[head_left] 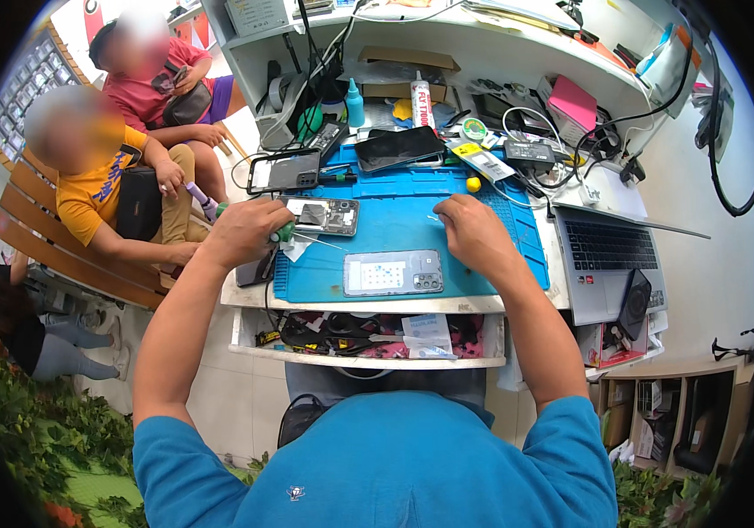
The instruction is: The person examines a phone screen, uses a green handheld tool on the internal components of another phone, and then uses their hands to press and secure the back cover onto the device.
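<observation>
My left hand (249, 231) is closed round a green-handled tool (285, 231), apparently a screwdriver. Its thin shaft points right over the blue repair mat (306, 280). Just beyond those fingers lies an opened phone (342, 216) with its inner parts bare. A scrap of white tissue (298, 247) is beside the tool. To the right, my right hand (475, 231) pinches a small, thin, pale piece (432, 216), too small to name. Between the hands, nearer me, lies a grey phone back cover (393, 275) with camera openings at its right end.
Behind the mat are a dark phone frame (285, 171), a black tablet-like panel (397, 148), a blue bottle (355, 106) and a white glue tube (420, 99). A laptop (610, 251) stands right. Below, a drawer (368, 352) is pulled out. Two people (143, 202) sit at left.
</observation>
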{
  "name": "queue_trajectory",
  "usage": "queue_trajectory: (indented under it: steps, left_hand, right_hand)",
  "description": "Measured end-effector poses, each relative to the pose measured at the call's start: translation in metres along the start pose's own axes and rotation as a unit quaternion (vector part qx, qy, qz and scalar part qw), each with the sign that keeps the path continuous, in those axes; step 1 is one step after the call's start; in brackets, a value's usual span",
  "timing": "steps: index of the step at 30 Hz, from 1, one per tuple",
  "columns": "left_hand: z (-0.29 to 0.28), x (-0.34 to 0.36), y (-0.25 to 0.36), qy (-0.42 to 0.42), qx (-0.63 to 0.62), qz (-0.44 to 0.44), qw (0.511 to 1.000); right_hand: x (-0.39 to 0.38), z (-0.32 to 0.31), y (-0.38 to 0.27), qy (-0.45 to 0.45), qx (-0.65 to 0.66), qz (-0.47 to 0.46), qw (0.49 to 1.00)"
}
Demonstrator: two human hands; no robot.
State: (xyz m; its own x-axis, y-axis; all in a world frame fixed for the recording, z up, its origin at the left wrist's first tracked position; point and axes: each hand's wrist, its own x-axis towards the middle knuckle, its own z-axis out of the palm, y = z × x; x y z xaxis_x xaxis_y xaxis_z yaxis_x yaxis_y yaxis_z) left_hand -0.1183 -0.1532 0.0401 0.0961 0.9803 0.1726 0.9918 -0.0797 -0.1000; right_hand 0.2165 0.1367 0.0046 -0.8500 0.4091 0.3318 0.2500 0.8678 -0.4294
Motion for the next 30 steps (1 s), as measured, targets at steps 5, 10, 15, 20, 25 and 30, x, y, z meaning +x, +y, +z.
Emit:
queue_trajectory:
  steps: [5,10,15,20,25,30]
  left_hand:
    - [-0.018,0.0,0.018,0.018,-0.063,-0.08,0.995]
    - [-0.061,0.003,0.063,-0.02,-0.223,-0.221,0.949]
    - [-0.065,-0.016,0.101,-0.135,-0.361,-0.226,0.895]
    - [-0.057,-0.042,0.124,-0.154,-0.376,-0.253,0.878]
    - [-0.055,-0.057,0.138,-0.115,-0.351,-0.316,0.874]
    - [-0.071,-0.064,0.123,-0.059,-0.256,-0.354,0.898]
  right_hand:
    - [-0.021,-0.018,-0.013,-0.099,0.026,-0.115,0.988]
    - [-0.037,-0.023,-0.018,-0.191,0.0,-0.088,0.978]
    - [-0.031,-0.023,-0.018,-0.218,0.04,-0.069,0.973]
    - [-0.026,-0.035,-0.015,-0.253,0.04,-0.081,0.963]
    - [-0.033,-0.034,-0.014,-0.194,0.029,-0.119,0.973]
    - [-0.045,-0.019,-0.049,-0.181,0.012,-0.173,0.968]
